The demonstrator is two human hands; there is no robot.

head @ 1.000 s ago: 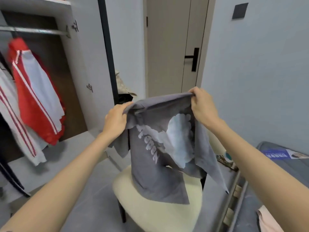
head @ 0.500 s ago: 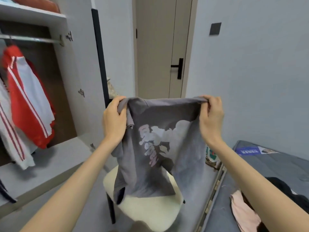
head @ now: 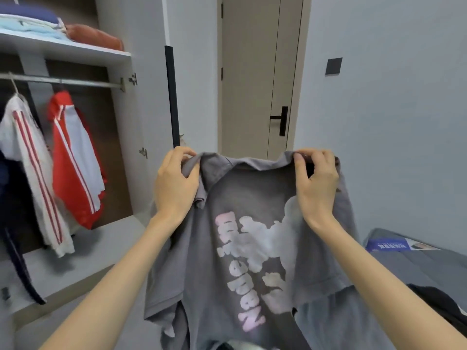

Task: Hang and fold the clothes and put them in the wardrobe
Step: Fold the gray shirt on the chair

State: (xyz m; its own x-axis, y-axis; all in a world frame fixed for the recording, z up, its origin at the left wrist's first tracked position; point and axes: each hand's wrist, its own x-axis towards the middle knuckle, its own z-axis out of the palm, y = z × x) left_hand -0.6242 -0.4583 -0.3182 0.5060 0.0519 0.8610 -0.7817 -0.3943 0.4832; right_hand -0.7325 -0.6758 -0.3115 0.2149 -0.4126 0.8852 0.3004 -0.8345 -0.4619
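A grey T-shirt (head: 242,198) with a white cloud print and pink lettering hangs spread in front of me. My left hand (head: 175,184) grips its upper left edge and my right hand (head: 316,183) pinches its upper right edge. The shirt's lower part drops out of the frame. To the left stands the open wardrobe (head: 118,54) with a metal hanging rail (head: 63,81). On the rail hang a white jacket with red stripes (head: 27,157) and a red and white jacket (head: 73,157).
Folded clothes (head: 32,21) and an orange bundle (head: 93,36) lie on the wardrobe's top shelf. A closed door (head: 252,77) is straight ahead. A grey mattress (head: 414,261) at right carries a blue leaflet (head: 389,246) and a dark garment (head: 439,304).
Both hands have raised the grey T-shirt and pulled it wider, so the print now faces me flat. The view has tilted up, showing the top shelf; the chair has left the frame.
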